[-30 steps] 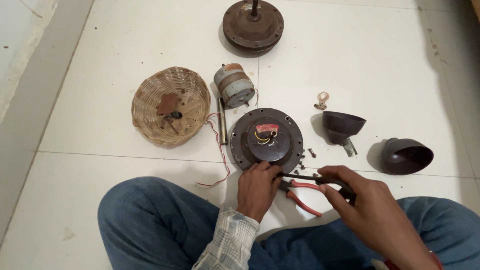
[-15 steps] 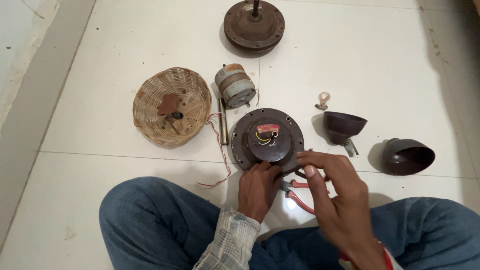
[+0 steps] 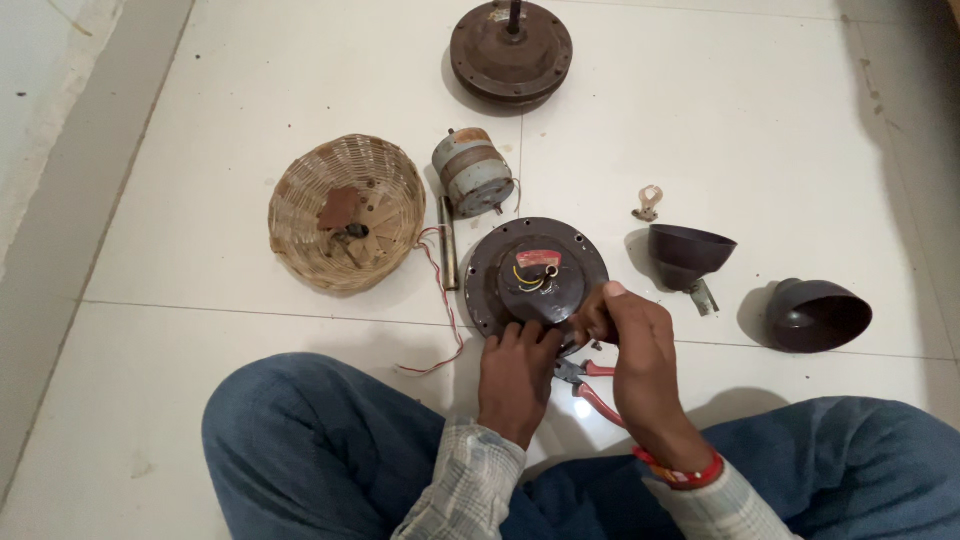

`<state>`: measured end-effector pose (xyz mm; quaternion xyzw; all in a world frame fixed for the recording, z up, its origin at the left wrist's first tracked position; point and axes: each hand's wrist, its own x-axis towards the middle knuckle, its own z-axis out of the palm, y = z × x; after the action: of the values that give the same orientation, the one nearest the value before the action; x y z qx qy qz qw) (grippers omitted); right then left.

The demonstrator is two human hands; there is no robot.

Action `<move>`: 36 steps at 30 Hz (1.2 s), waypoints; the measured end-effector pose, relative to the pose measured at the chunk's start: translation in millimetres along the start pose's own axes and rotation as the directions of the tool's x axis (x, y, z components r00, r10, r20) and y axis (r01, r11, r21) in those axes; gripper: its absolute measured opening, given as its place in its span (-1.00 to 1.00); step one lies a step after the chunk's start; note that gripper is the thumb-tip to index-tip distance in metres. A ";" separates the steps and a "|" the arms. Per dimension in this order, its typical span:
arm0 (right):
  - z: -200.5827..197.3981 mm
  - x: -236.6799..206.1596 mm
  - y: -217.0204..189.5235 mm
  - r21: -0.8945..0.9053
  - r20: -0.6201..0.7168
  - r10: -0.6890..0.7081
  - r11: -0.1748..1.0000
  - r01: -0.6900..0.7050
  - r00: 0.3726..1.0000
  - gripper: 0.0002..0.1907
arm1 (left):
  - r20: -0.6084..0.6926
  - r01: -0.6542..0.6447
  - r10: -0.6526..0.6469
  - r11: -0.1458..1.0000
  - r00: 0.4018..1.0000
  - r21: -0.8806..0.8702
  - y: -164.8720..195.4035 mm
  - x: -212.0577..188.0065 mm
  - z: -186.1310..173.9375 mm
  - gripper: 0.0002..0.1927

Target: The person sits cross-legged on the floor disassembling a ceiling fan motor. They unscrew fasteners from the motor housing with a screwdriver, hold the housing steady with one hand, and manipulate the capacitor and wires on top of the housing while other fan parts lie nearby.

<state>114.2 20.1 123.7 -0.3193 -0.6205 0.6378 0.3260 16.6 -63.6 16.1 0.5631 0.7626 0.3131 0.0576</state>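
Both hands crowd the lower edge of the round motor plate (image 3: pixel 537 276) at frame centre: the left hand (image 3: pixel 515 375) presses its near rim, the right hand (image 3: pixel 630 355) sits just beside it, over the red-handled pliers (image 3: pixel 590 385). The basket (image 3: pixel 345 212), wires (image 3: pixel 440 300) and metal rod (image 3: pixel 449 243) block the left side; 2 dark cups (image 3: pixel 688 255) (image 3: pixel 815 315) block the right. The small motor (image 3: pixel 472 172) stands just above. Bare floor (image 3: pixel 760 120) opens at upper right and lower left.

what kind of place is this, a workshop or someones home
Probably a room floor at home, not a workshop: pale floor tiles, no bench, and fan motor parts and a wicker basket lying loose before the seated person.
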 end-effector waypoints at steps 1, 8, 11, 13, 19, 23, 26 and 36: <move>1.5 0.7 3.5 0.026 -0.014 -0.025 0.999 0.026 1.000 -0.52 | 0.006 -0.009 0.009 1.000 1.000 0.017 0.9 -1.4 0.0 -0.73; -0.6 -7.5 17.6 0.010 0.064 -0.161 0.987 0.160 0.985 -0.51 | 0.010 -0.038 0.038 0.994 0.999 0.106 1.9 -1.5 1.8 -0.67; -2.2 -8.5 20.6 0.073 0.131 -0.180 0.982 0.172 0.975 -0.54 | -0.031 -0.044 0.047 0.995 0.998 0.086 1.0 -1.4 1.6 -0.73; -3.6 -6.6 21.3 0.026 0.135 -0.177 0.984 0.175 0.975 -0.55 | -0.019 -0.039 0.041 0.996 0.999 0.080 0.3 -2.1 0.7 -0.72; -7.3 0.7 20.1 -0.031 0.200 -0.150 0.987 0.159 0.968 -0.56 | -0.045 -0.062 0.066 0.995 0.997 0.080 -0.9 -1.7 0.2 -0.70; -11.4 4.7 19.3 -0.004 0.253 -0.181 0.982 0.188 0.950 -0.56 | -0.029 -0.065 0.067 0.996 0.997 0.057 -1.5 -2.4 2.2 -0.70; -16.8 7.8 19.1 0.011 0.317 -0.165 0.985 0.171 0.934 -0.57 | -0.056 -0.064 0.065 0.997 0.996 0.033 -1.4 -2.6 5.4 -0.77; -20.0 11.8 20.6 0.022 0.365 -0.122 0.992 0.122 0.923 -0.55 | -0.050 -0.057 0.059 0.997 0.997 0.047 -3.6 -2.2 10.1 -0.83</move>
<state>123.1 41.0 102.5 -0.1560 -0.6892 0.6642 0.2440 18.8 -62.0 5.5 0.5780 0.7542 0.3113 0.0161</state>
